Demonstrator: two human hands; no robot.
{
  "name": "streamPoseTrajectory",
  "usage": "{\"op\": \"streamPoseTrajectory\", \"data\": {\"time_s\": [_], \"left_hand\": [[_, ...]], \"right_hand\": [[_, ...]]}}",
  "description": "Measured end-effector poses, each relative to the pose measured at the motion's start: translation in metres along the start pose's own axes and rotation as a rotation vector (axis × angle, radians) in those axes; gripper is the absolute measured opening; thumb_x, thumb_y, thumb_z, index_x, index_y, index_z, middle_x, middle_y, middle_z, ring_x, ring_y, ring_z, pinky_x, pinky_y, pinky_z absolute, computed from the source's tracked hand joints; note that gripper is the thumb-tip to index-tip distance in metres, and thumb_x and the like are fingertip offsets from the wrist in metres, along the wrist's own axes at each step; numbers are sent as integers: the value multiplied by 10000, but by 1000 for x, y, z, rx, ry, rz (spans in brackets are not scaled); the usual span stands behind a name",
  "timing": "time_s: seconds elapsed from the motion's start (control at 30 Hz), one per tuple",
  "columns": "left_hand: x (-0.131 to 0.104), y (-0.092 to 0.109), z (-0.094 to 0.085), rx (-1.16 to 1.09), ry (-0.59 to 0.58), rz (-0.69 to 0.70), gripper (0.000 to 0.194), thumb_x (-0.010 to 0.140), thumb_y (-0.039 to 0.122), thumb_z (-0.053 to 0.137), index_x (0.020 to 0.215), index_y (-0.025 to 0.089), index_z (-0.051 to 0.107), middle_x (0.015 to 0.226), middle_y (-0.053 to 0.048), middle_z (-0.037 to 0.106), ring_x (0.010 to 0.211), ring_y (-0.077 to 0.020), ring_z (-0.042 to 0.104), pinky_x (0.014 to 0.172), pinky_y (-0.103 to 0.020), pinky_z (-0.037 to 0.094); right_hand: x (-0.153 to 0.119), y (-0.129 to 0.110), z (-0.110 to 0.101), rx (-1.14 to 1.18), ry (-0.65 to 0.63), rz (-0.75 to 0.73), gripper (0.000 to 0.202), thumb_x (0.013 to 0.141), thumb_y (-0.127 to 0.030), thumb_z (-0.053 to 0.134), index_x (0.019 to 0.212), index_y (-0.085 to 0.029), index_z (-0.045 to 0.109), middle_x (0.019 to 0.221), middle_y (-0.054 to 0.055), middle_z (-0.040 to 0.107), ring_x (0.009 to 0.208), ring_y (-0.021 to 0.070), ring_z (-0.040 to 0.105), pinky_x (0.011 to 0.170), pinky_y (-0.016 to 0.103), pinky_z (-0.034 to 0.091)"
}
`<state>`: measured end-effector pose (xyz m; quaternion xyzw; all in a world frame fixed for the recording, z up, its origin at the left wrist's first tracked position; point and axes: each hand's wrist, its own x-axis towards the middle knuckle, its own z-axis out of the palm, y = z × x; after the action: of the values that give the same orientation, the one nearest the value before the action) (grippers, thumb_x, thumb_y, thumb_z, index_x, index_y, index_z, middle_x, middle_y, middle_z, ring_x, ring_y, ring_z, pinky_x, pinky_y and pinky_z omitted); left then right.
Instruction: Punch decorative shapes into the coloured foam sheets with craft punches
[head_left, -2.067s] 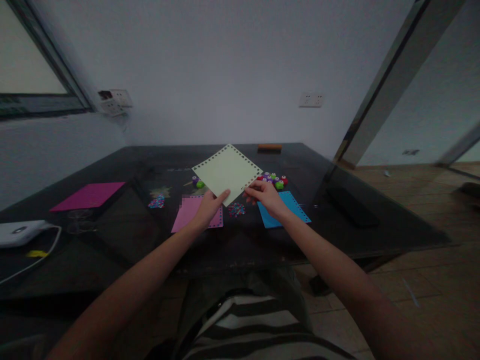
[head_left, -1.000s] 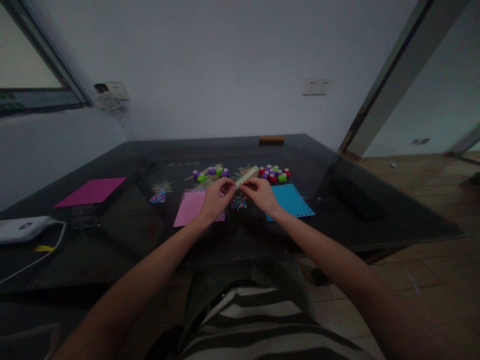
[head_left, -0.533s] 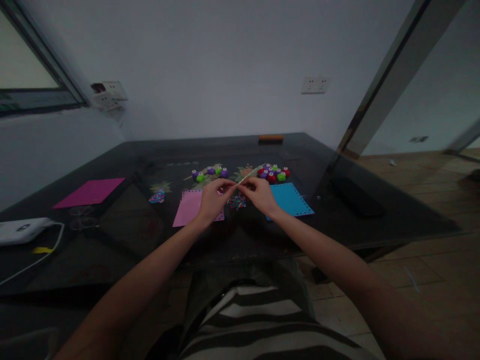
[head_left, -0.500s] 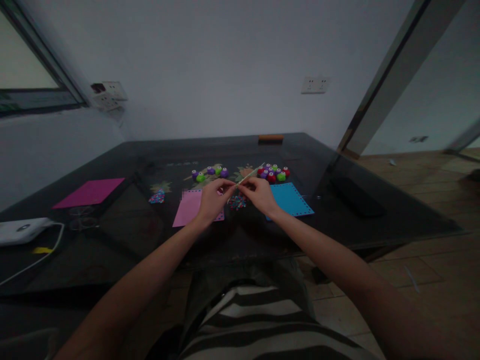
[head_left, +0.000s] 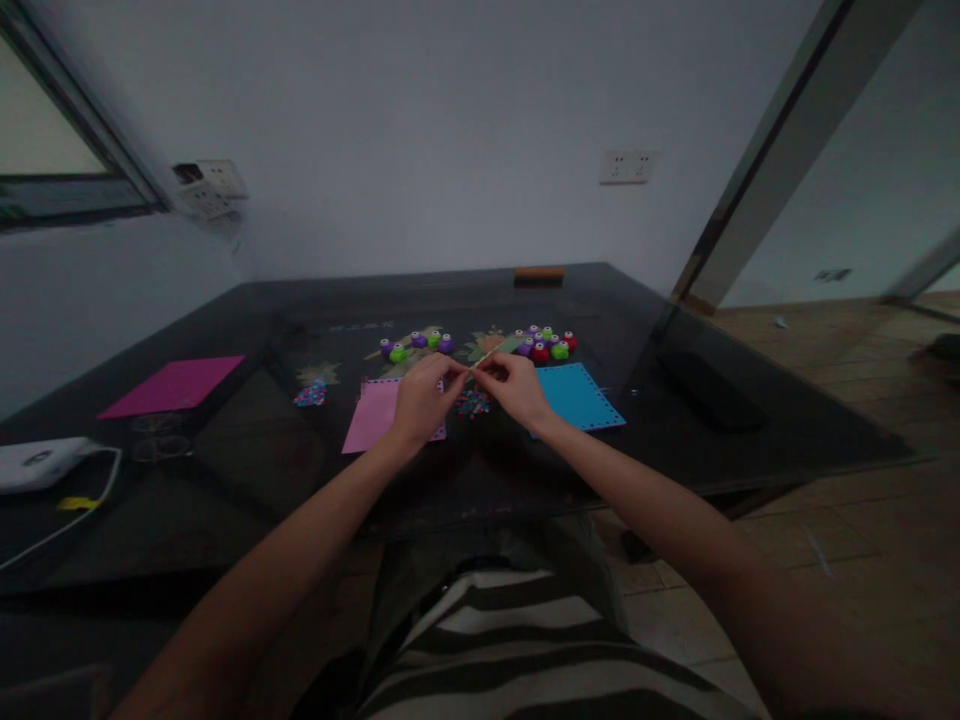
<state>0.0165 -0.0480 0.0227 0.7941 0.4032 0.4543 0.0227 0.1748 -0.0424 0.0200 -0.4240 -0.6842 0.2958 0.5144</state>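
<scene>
A thin pale-green strip [head_left: 491, 354] slants up to the right from between my fingertips; its material is too blurred to tell. My left hand [head_left: 421, 400] pinches its near end, over the edge of a pink sheet with holes along its border [head_left: 367, 420]. Close beside it, my right hand [head_left: 516, 388] grips the strip between thumb and fingers, next to a blue sheet with a dotted border [head_left: 581, 398]. Just under the fingertips lies a pile of small coloured pieces [head_left: 474, 403]. Both hands are held above the dark table.
Purple and green balls with eye-like spots [head_left: 418, 342] sit behind my left hand, and a red, purple and green cluster [head_left: 547, 345] behind my right. Farther left are colourful bits [head_left: 310, 393], a magenta sheet [head_left: 176, 387] and a white device with a cable [head_left: 45, 465]. A dark case [head_left: 709, 392] lies right.
My fingertips stay together on the strip, with small finger movements. The strip's far end shows less beyond my right hand. The whole view has shifted slightly.
</scene>
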Motion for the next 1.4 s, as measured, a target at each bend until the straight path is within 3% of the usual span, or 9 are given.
{"op": "streamPoseTrajectory", "data": {"time_s": [0.33, 0.6, 1.1, 1.4], "left_hand": [[0, 3, 1, -22, 43, -9, 99, 813, 214, 571, 728, 188, 615, 702, -10, 613, 683, -148, 557, 666, -273, 417], [0, 5, 2, -54, 60, -44, 98, 796, 213, 584, 712, 186, 627, 696, -9, 624, 661, -144, 552, 659, -274, 424], [0, 3, 5, -164, 129, -106, 84, 779, 222, 618, 718, 178, 656, 698, -8, 664, 643, -133, 559, 631, -262, 426], [2, 1, 3, -222, 156, -83, 89, 800, 250, 621, 763, 182, 665, 744, -8, 662, 685, -129, 570, 661, -257, 437]], "right_hand": [[-1, 2, 4, 282, -29, 168, 197, 706, -347, 668, 684, -188, 555, 567, -10, 573, 469, 122, 527, 480, 259, 451], [-3, 0, 6, 381, -30, 245, 225, 690, -370, 675, 677, -190, 540, 543, -27, 572, 451, 100, 515, 449, 224, 439], [-4, 2, 7, 552, -9, 261, 193, 683, -305, 676, 673, -184, 526, 544, -42, 590, 431, 86, 527, 432, 208, 404], [-1, 6, 4, 512, -2, 223, 236, 680, -372, 690, 687, -183, 549, 602, -20, 607, 480, 99, 542, 462, 229, 426]]}}
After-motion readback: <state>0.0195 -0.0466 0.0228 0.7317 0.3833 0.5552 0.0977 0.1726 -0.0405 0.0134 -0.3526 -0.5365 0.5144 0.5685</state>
